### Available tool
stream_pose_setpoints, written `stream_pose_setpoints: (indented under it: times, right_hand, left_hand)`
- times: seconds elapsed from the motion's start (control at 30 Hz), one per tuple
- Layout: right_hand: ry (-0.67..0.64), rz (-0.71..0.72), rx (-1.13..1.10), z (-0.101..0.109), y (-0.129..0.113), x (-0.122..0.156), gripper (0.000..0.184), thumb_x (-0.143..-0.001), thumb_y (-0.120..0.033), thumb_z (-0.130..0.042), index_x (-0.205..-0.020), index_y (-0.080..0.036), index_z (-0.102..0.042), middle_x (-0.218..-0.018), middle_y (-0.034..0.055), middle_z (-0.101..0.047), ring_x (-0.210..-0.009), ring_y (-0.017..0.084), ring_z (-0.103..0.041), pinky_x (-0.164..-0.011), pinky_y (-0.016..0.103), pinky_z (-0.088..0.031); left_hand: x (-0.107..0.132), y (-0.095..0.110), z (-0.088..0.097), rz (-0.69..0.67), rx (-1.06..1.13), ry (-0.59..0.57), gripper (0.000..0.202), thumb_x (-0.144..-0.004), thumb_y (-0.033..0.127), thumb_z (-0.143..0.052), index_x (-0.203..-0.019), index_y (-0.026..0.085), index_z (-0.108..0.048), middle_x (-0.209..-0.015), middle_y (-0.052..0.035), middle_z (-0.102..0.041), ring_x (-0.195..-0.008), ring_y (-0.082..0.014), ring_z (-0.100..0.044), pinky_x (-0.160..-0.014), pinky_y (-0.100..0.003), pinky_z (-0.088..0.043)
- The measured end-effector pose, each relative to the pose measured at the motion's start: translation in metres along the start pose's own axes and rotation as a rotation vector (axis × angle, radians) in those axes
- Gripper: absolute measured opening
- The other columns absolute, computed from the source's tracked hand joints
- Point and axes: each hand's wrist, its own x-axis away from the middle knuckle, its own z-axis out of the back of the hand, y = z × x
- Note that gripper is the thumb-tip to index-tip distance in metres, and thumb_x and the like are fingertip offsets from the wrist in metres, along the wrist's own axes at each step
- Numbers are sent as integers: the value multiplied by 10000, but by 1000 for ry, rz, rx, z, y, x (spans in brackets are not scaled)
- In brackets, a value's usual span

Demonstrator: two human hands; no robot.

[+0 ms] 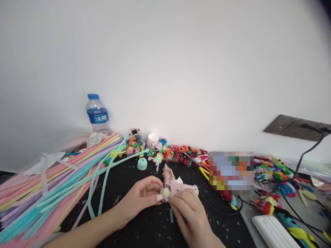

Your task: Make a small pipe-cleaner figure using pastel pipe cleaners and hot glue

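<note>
My left hand (144, 195) pinches a small pink pipe-cleaner piece with a yellow coil (166, 192) at its middle. From the other side my right hand (190, 215) is closed, its fingertips at the same piece. Just behind the hands lies a pale pink glue gun (181, 187), its nozzle end (168, 173) crusted with brownish residue. A clear glue stick (171, 215) shows below the piece, between the hands. Past the left fingers a mint-green coiled piece (142, 164) stands on the black mat (144, 229).
Bundles of pastel pipe cleaners (77, 182) spread over the left side. A water bottle (97, 115) and a paper cup (152, 140) stand by the wall. Colourful pipe-cleaner figures (178, 155) line the back. At right are a white power strip (274, 231) and black cables (297, 172).
</note>
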Motion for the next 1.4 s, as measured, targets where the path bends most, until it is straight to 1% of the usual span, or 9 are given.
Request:
stream_pose_setpoints:
  times: [0.1,0.23,0.37,0.43,0.6,0.77,1.0,1.17,1.4]
  right_hand:
    - [-14,2,14,-1,0,1,191,-851,-66,-497,-936,-187,-619,-780,55,-642,-677,180,-547,-627,307,-425]
    - [-25,-1,30,-1,-1,0,189,-857,-74,-492,-927,-184,-629,-771,54,-643,-672,175,-550,-626,303,-426]
    - [-16,19,39,0,-2,-2,193,-858,-78,-480,-920,-182,-630,-762,52,-642,-655,171,-558,-613,295,-427]
    - [-24,22,38,1,-3,-3,199,-853,-70,-479,-917,-184,-629,-762,53,-642,-657,173,-562,-611,295,-426]
    - [-40,14,18,-1,-2,-2,214,-850,-58,-480,-941,-187,-624,-779,55,-654,-663,178,-550,-616,307,-422]
    - [-54,24,10,-1,-1,-1,219,-847,-48,-487,-960,-181,-618,-793,57,-661,-672,180,-549,-619,313,-418]
    - [-17,5,-4,1,-2,-3,196,-842,-49,-495,-923,-181,-616,-764,46,-655,-666,171,-555,-628,306,-433]
    - [-3,-36,-10,0,-2,0,178,-845,-68,-495,-900,-192,-611,-759,38,-644,-675,167,-562,-635,301,-442]
    - [-3,-43,-15,-2,-2,0,173,-848,-75,-496,-888,-195,-613,-749,33,-637,-679,164,-576,-634,285,-451]
  left_hand:
    - [-1,0,-1,-7,-2,4,219,-718,209,-700,-888,165,-569,-845,-17,-631,-804,-138,-555,-768,-286,-446]
    - [-1,0,-2,-21,-13,-22,212,-723,211,-690,-886,170,-561,-844,-15,-623,-796,-137,-550,-761,-285,-434]
    - [-1,1,-3,-24,16,-18,267,-692,204,-710,-900,177,-545,-813,-6,-619,-742,-126,-548,-708,-260,-418]
    - [-1,2,-4,-23,19,-7,287,-677,196,-720,-907,177,-549,-809,-3,-616,-746,-127,-550,-700,-252,-412]
    - [-1,1,-3,-28,-36,-15,221,-702,187,-699,-888,165,-584,-849,-16,-617,-826,-140,-550,-768,-269,-414]
    - [-2,-3,0,-40,-46,-28,199,-715,181,-688,-887,167,-588,-840,-10,-626,-812,-135,-553,-767,-265,-415]
    - [-2,-4,0,-37,-45,-18,202,-708,205,-696,-874,161,-588,-787,-1,-630,-742,-127,-558,-724,-259,-417]
    - [-2,-1,-1,-17,-66,2,223,-695,246,-705,-861,162,-584,-776,-5,-626,-744,-143,-563,-731,-279,-423]
    - [-3,-1,-2,-42,-32,-12,233,-706,221,-696,-878,176,-546,-783,1,-616,-731,-130,-555,-709,-260,-409]
